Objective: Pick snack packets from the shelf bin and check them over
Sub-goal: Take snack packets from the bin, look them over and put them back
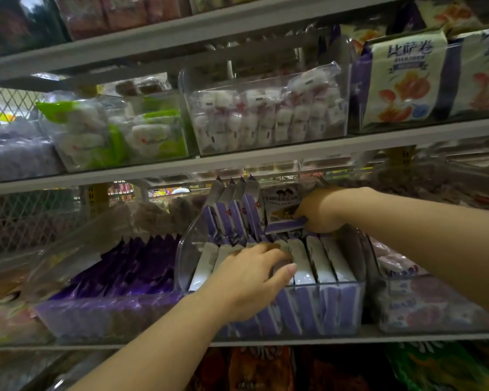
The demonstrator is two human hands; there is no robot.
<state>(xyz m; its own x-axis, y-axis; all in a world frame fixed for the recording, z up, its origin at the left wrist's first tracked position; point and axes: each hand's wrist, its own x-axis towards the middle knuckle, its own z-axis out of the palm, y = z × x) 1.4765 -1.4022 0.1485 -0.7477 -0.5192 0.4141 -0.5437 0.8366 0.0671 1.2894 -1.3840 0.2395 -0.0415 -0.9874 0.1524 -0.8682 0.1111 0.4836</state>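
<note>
Pinches one snack packet (283,211) with the right hand (319,213), fingers curled on its lower right corner. Holds it over the back part of the clear bin (186,249), flat face toward the camera. Keeps its long side going up and down, purple end at the bottom, tipped a little so that end climbs to the right.

Lays the left hand (249,280) on top of the front row of packets (322,261) in the same bin, fingers bent over them, thumb out to the right. Cannot tell if this hand grips one or only rests there.

Front row packets on edge, side by side, thin white tops up, long sides running from the front of the bin to the back. Behind them, more upright purple packets (232,213), silver tips pointing up.

Just left of the bin, a second bin of dark purple packs (130,263). On the shelf above, a clear box of white and pink sweets (266,114), green and white packs (110,131) to its left, a big bag with orange pictures (404,80) to its right.
</note>
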